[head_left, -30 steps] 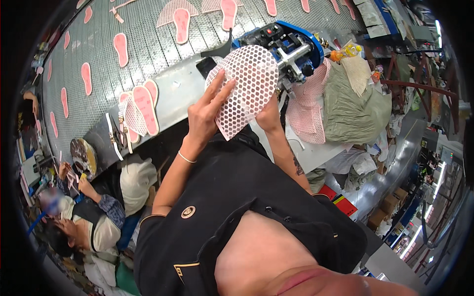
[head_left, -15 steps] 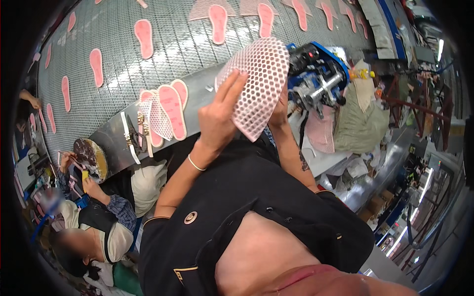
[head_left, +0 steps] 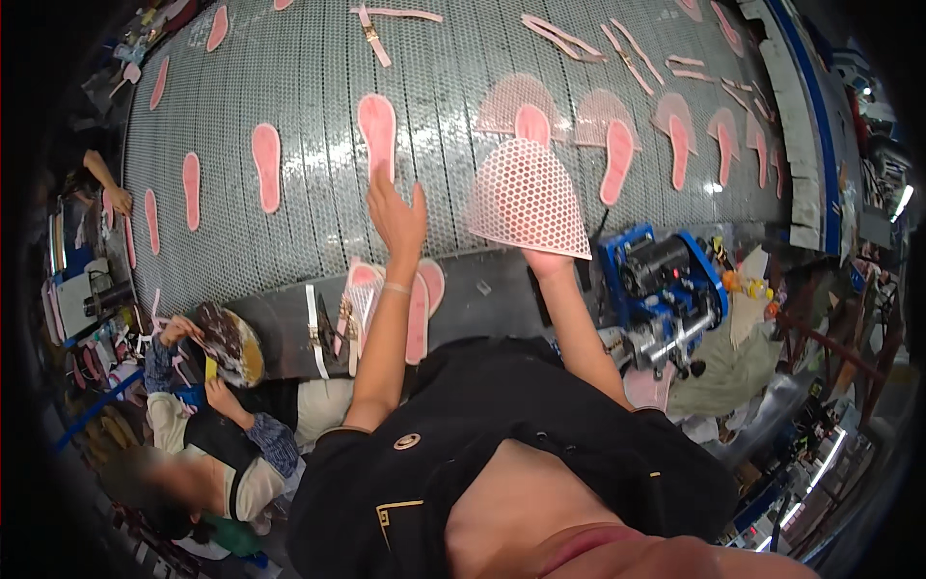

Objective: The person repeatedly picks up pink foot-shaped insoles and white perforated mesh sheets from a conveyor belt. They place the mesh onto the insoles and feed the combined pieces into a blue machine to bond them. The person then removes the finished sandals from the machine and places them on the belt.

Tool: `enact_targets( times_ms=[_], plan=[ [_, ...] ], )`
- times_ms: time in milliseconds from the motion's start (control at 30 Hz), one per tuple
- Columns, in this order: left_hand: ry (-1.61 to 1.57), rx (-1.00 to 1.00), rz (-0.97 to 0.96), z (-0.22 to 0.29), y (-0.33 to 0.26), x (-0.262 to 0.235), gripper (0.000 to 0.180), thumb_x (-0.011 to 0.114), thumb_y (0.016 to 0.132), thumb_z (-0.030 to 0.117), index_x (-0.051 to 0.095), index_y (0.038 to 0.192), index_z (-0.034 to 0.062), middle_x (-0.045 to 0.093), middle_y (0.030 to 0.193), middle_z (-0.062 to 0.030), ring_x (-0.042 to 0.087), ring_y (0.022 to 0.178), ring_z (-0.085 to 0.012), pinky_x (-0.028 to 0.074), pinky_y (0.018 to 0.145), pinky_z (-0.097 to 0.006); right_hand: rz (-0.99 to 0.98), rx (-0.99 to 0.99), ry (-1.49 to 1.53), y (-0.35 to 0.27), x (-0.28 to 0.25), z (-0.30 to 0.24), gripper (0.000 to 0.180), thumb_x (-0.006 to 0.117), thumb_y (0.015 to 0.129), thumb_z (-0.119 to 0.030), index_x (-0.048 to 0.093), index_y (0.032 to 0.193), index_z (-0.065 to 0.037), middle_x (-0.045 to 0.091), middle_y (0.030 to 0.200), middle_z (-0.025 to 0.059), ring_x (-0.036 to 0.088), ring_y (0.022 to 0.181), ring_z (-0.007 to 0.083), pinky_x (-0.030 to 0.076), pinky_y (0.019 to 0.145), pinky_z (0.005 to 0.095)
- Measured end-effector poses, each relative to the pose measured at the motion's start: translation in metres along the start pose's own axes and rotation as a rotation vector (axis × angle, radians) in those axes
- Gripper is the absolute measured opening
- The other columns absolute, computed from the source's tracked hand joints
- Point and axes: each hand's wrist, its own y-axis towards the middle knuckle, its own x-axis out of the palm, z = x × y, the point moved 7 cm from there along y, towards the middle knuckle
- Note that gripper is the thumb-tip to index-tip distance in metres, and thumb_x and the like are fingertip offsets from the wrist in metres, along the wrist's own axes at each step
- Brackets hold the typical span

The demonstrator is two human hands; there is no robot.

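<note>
My left hand point(head_left: 397, 220) reaches out over the conveyor, thumb apart from the fingers. Its fingertips lie on the heel end of a pink insole point(head_left: 377, 124) with a pale border. To the right, a white-and-pink honeycomb mesh shoe upper point(head_left: 529, 198) is held up by my right hand point(head_left: 548, 263); the mesh covers most of that hand's fingers. Just beyond the mesh, the top of another pink insole point(head_left: 531, 123) shows, lying against a flat mesh piece point(head_left: 511, 96).
More insoles point(head_left: 266, 166) and straps point(head_left: 562, 39) lie on the metal mesh conveyor point(head_left: 318, 222). Insoles point(head_left: 418, 318) are stacked on the near ledge beside my left forearm. A blue machine point(head_left: 666, 275) stands at right. At left, a co-worker's hands point(head_left: 224, 394) work near a round pot point(head_left: 231, 347).
My left hand has let go of the mesh upper and moved left and forward onto an insole. The mesh stays in my right hand, now over the conveyor's edge. The view has shifted.
</note>
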Motion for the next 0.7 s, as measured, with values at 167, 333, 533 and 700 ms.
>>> enact_targets(
  times_ms=[167, 333, 533, 700],
  plan=[
    [0.368, -0.042, -0.088, -0.107, 0.038, 0.093, 0.079, 0.071, 0.081, 0.025, 0.03, 0.141, -0.0055, 0.044, 0.133, -0.0236, 0.041, 0.123, -0.0394, 0.032, 0.104, -0.049, 0.049, 0.103, 0.052, 0.075, 0.017, 0.026, 0.045, 0.036, 0.101, -0.032, 0.052, 0.131, -0.003, 0.054, 0.132, 0.0169, 0.053, 0.119, 0.0346, 0.042, 0.102, 0.0538],
    [0.267, -0.118, -0.339, -0.126, 0.046, 0.09, 0.084, 0.073, 0.075, 0.021, 0.029, 0.141, -0.008, 0.046, 0.132, -0.026, 0.044, 0.121, -0.0404, 0.033, 0.106, -0.045, 0.237, 0.058, 0.041, 0.161, 0.017, 0.065, 0.048, 0.039, 0.098, -0.04, 0.056, 0.123, -0.003, 0.058, 0.124, 0.0177, 0.056, 0.113, 0.0326, 0.046, 0.099, 0.0499],
    [0.258, -0.53, -0.016, -0.147, -0.001, 0.007, 0.087, 0.068, 0.07, 0.013, 0.025, 0.142, -0.0114, 0.042, 0.129, -0.0313, 0.047, 0.114, -0.0441, 0.037, 0.102, -0.047, 0.485, 0.009, -0.062, 0.234, -0.104, 0.069, 0.05, 0.034, 0.1, -0.039, 0.054, 0.123, 0.001, 0.058, 0.123, 0.0187, 0.055, 0.114, 0.0331, 0.044, 0.101, 0.0464],
    [0.019, -0.516, -0.082, -0.078, -0.018, 0.002, 0.091, 0.064, 0.069, 0.014, 0.019, 0.144, -0.0102, 0.04, 0.126, -0.0298, 0.043, 0.119, -0.0449, 0.035, 0.104, -0.046, 0.425, 0.168, -0.418, 0.107, -0.149, 0.052, 0.046, 0.036, 0.102, -0.034, 0.049, 0.126, 0.002, 0.058, 0.121, 0.0202, 0.055, 0.117, 0.0322, 0.043, 0.102, 0.0439]
  ],
)
